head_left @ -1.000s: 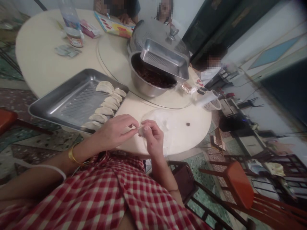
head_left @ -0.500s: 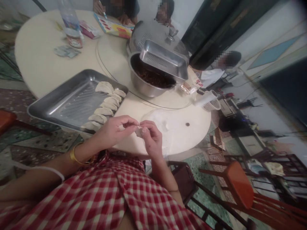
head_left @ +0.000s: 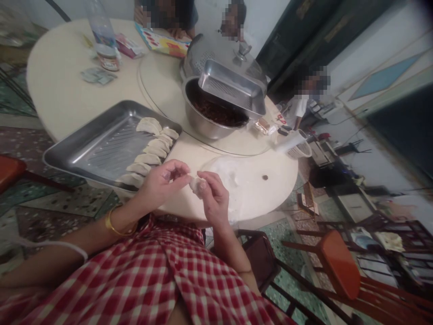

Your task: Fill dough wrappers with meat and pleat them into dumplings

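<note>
Both my hands meet over the near edge of the round cream table [head_left: 61, 90], pinching one small pale dumpling [head_left: 196, 184] between them. My left hand [head_left: 162, 183], with a gold bangle on the wrist, closes its fingertips on the dumpling's left edge. My right hand [head_left: 213, 198] cups and grips it from the right. Just left of my hands, a steel tray [head_left: 88, 144] holds a row of several folded dumplings [head_left: 150, 151]. A floured patch with thin wrappers [head_left: 233, 174] lies right of my hands.
A steel bowl of dark filling [head_left: 216, 113] stands behind, with a smaller steel tray [head_left: 233, 88] resting on it and a domed lid [head_left: 219, 56]. A jar [head_left: 107, 56], bottle and colourful book [head_left: 162, 43] sit far back, near seated people. An orange chair [head_left: 338, 264] stands at right.
My fingers have shifted along the dumpling's edge, and both hands have risen slightly towards the tray. The camera view has tilted a little.
</note>
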`<state>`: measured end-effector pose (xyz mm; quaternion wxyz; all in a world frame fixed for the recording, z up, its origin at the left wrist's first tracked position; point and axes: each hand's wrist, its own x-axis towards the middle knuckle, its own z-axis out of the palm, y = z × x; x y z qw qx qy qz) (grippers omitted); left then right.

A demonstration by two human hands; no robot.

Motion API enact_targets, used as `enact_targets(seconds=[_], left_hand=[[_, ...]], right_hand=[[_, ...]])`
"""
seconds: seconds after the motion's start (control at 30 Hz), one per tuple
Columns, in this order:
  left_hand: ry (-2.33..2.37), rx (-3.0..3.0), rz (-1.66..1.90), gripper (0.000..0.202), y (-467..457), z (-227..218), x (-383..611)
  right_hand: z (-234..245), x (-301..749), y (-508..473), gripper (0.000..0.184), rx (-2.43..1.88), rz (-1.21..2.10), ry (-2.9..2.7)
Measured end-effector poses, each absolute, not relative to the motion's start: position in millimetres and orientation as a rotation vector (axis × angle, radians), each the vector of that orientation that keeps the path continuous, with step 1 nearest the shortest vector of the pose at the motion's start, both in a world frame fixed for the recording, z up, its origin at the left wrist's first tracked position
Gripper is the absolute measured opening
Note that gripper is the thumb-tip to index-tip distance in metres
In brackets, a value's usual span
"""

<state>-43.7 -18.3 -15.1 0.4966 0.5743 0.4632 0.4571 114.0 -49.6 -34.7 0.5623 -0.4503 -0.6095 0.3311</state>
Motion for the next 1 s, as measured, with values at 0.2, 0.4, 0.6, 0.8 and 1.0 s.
enact_targets(seconds=[0.2, 0.4, 0.6, 0.8, 1.0], left_hand=[[1.064, 1.479, 1.054, 0.019, -18.7, -21.3, -42.9], [1.094, 1.514, 1.23, 0.011, -20.8, -21.4, -38.0], [1.01, 1.29, 1.168, 0.031, -20.6, -21.6, -35.1], [0.842, 1.171, 1.052, 0.022, -18.3, -30.0, -31.8], [0.765, 0.76, 1.113, 0.02, -13.4, -20.8, -21.5]], right_hand=[[-33.2, 113.5, -50.0, 0.021, -0.974, 0.786, -1.491], [-34.5, 111.4, -51.9, 0.027, -1.081, 0.861, -1.409], [-28.0, 115.5, -46.3, 0.025, -1.01, 0.906, -1.42], [-10.9, 129.6, -36.5, 0.035, -1.013, 0.896, -1.604], [-0.7, 141.4, -38.4, 0.027, -1.047, 0.845, -1.522]])
